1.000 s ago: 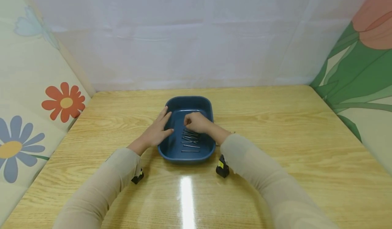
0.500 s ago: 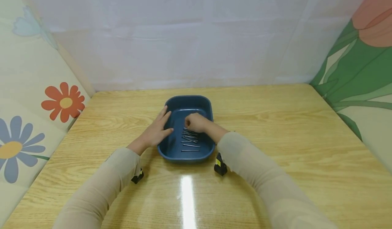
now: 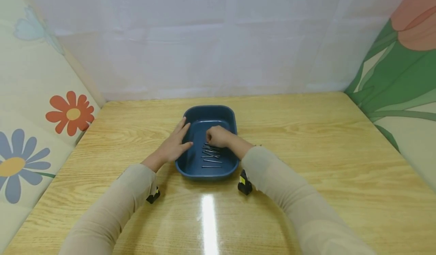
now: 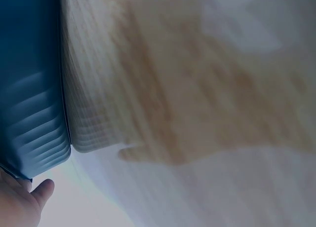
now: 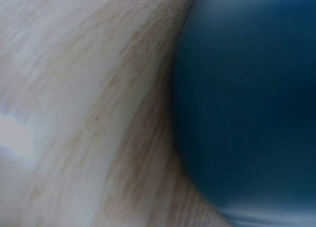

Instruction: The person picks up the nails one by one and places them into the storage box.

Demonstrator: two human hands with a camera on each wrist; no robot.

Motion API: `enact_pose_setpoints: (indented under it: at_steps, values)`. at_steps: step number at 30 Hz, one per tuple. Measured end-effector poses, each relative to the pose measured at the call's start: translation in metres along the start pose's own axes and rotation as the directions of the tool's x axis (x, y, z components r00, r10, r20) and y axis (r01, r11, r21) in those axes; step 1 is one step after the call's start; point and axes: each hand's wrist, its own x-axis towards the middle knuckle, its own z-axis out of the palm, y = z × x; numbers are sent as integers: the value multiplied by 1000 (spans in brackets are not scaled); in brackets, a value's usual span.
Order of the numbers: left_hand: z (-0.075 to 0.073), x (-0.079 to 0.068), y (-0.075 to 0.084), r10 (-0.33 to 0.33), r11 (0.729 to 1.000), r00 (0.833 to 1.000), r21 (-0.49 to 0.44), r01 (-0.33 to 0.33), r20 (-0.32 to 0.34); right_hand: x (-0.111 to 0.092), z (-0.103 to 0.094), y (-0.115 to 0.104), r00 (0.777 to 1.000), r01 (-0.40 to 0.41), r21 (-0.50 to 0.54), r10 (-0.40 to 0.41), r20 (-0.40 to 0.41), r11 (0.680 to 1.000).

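In the head view a deep blue tray (image 3: 201, 178) stands on the wooden table, and its wall (image 4: 29, 98) fills the left edge of the left wrist view. Several thin metal nails (image 3: 211, 167) lie crosswise on its floor, some crossing each other. My left hand (image 3: 172, 147) rests on the left rim with straight, spread fingers, the thumb reaching inward. My right hand (image 3: 219, 136) reaches over the right rim, fingers curled down at the far end of the nails. Its fingertips are hidden, so I cannot tell whether a nail is pinched there.
Black wrist cameras with yellow marks hang under the left sleeve (image 3: 133, 186) and right sleeve (image 3: 272, 179). A thin dark thing (image 3: 259, 145) shows past the right sleeve on the wooden table (image 3: 323, 152). A white cloth (image 3: 218, 46) and flower-patterned panels (image 3: 27, 77) border the table.
My right hand and forearm have shifted slightly, the fingers staying curled over the nails. The left hand holds the same place on the rim.
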Motion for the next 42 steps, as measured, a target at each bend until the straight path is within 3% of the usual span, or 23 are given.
enact_pose_setpoints:
  at_steps: [12, 27, 34, 42]
  values:
    - [-2, -1, 3, -2, 1000, 1000, -8, 2, 5, 0, 0, 0, 1000, -3, -15, 3, -9, 1000]
    - [-1, 1, 1, -16, 1000, 1000, 1, 16, 2, -13, -10, -2, 993, 63, 126, -51, -102, 990]
    - [-1, 0, 0, -14, 1000, 1000, 2, 14, -8, -25, -15, 1, 991, 70, 293, -32, -133, 954]
    - [0, 0, 1, -8, 1000, 1000, 22, 8, -9, -45, -19, 2, 991, 100, 474, -47, -123, 875]
